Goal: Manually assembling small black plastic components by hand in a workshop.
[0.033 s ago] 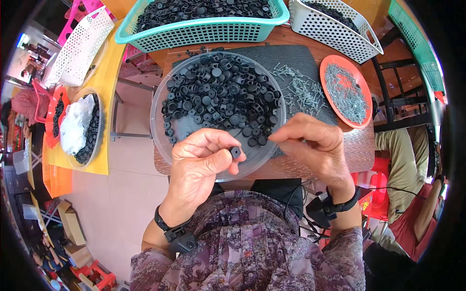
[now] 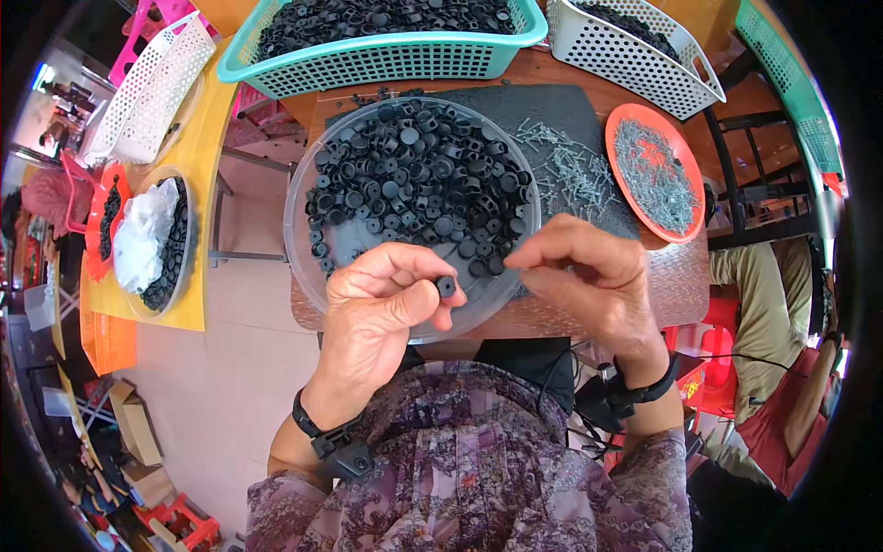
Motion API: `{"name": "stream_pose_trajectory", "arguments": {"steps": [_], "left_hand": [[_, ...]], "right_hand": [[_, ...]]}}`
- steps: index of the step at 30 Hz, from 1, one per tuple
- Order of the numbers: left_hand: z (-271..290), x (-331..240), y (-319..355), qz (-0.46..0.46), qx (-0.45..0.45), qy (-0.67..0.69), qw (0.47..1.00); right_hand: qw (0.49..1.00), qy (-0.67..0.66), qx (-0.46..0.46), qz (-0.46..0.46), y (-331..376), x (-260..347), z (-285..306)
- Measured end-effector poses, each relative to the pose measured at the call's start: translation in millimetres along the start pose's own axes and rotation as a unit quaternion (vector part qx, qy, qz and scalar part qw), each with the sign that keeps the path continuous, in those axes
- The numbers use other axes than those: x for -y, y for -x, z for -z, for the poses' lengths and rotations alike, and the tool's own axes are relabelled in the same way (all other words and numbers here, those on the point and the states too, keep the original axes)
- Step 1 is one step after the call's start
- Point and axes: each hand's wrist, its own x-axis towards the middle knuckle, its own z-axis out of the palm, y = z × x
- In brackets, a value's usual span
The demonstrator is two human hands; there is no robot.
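Between thumb and fingertips, my left hand pinches a small black round knob with a hole in the face that shows. My right hand is just to its right, a short gap away, thumb and forefinger pressed together. Whatever its fingers hold, if anything, is too small to make out. Both hands are above the near rim of a clear round plastic tub. Many similar black knobs are heaped inside it.
Loose screws lie on a dark mat right of the tub, and an orange plate holds more. Behind stand a turquoise basket and a white basket of black parts. At right, a person's legs are near the table.
My right hand has shifted very slightly left, toward the knob. The left hand and the knob stay in place.
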Motion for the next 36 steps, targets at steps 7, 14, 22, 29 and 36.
{"name": "stream_pose_trajectory", "arguments": {"steps": [7,14,22,29,36], "left_hand": [[-4.0,0.1,0.3,0.021,-0.024,0.02,0.999],[-7.3,-1.4,1.7,0.034,-0.027,0.025,0.999],[-8.3,0.8,2.0,0.016,-0.049,0.007,0.999],[-12.0,-2.0,3.7,-0.001,-0.053,-0.027,0.998],[-9.2,-0.1,6.9,-0.033,-0.048,-0.098,0.993]], "right_hand": [[0.978,-0.192,-0.086,0.004,-12.6,2.0,-31.1],[0.963,-0.25,-0.104,-0.013,-4.9,2.8,-52.2],[0.985,-0.115,-0.11,0.062,-4.1,-5.0,-55.7],[0.98,0.006,-0.16,0.121,-7.4,-3.0,-58.4],[0.968,0.075,-0.164,0.176,-7.3,-8.5,-60.3]]}}
